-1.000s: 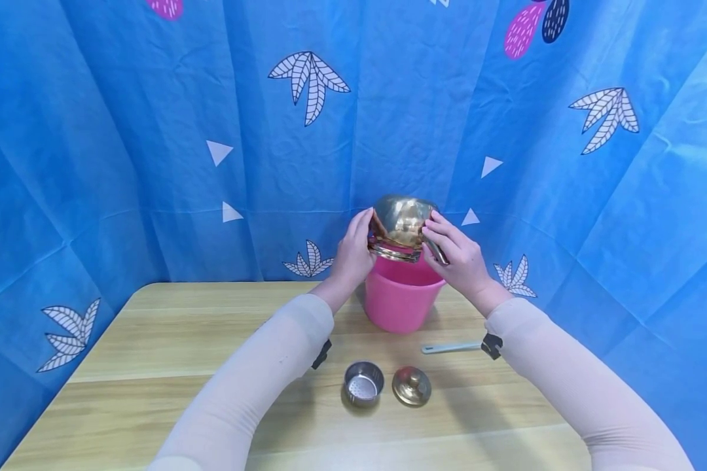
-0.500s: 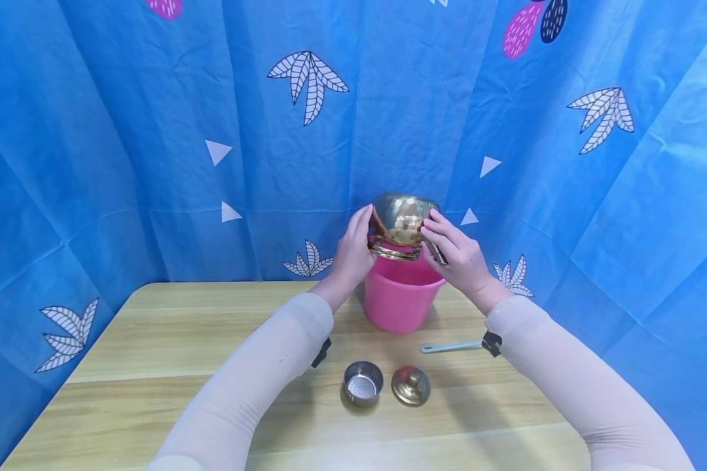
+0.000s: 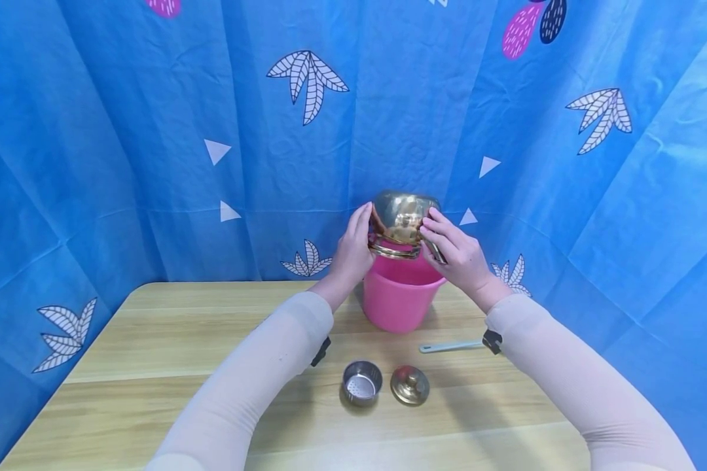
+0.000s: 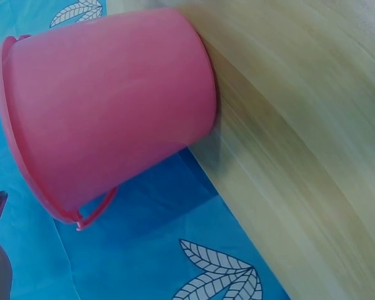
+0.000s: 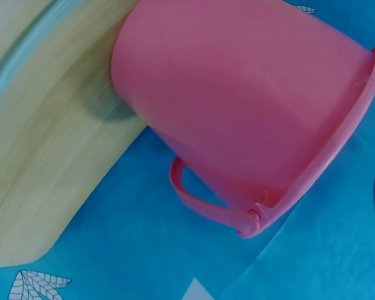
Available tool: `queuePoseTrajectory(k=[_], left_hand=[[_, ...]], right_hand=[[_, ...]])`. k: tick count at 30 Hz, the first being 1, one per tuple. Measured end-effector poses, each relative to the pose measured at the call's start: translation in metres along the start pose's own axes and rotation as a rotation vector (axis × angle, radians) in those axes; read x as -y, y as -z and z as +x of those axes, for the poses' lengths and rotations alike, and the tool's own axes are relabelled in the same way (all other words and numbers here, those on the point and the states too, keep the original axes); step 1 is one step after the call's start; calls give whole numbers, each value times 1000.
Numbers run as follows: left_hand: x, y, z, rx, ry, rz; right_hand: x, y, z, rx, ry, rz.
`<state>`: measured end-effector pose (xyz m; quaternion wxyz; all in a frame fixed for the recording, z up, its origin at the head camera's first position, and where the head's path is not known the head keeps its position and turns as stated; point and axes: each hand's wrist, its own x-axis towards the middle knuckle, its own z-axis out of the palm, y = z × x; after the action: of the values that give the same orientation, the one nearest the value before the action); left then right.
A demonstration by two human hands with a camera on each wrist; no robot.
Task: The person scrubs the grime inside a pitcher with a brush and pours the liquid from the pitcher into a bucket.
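A shiny gold metal teapot (image 3: 402, 216) is tipped over above a pink bucket (image 3: 399, 306), its rim side facing down toward the bucket's mouth. My left hand (image 3: 352, 254) grips the pot's left side, fingers on the body near the rim. On the right, my right hand (image 3: 456, 256) holds the other side, with a narrow metal part of the pot showing under its fingers. Both wrist views are mostly filled by the bucket's outer wall (image 4: 112, 106), and only slivers of the hands and pot enter at their edges.
On the wooden table (image 3: 212, 340), nearer me, stand a small perforated metal strainer cup (image 3: 362, 384) and a gold lid (image 3: 410, 386) with a knob. A pale blue stick-like handle (image 3: 450, 347) lies under my right forearm. A blue patterned curtain (image 3: 171, 131) hangs behind.
The teapot has risen very slightly with both hands, still tipped over the bucket. The grip looks the same, and the things on the table have stayed put.
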<state>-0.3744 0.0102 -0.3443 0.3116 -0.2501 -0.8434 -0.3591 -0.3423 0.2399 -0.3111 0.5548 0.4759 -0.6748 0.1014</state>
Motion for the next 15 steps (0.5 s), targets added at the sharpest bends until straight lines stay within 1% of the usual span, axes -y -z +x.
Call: queuePoseTrajectory(k=[7, 15], left_hand=[[0, 0, 0, -1, 3, -1], [1, -1, 2, -41, -19, 3]], right_hand=[[-1, 0, 2, -17, 20, 14], [-2, -1, 5, -29, 46, 13]])
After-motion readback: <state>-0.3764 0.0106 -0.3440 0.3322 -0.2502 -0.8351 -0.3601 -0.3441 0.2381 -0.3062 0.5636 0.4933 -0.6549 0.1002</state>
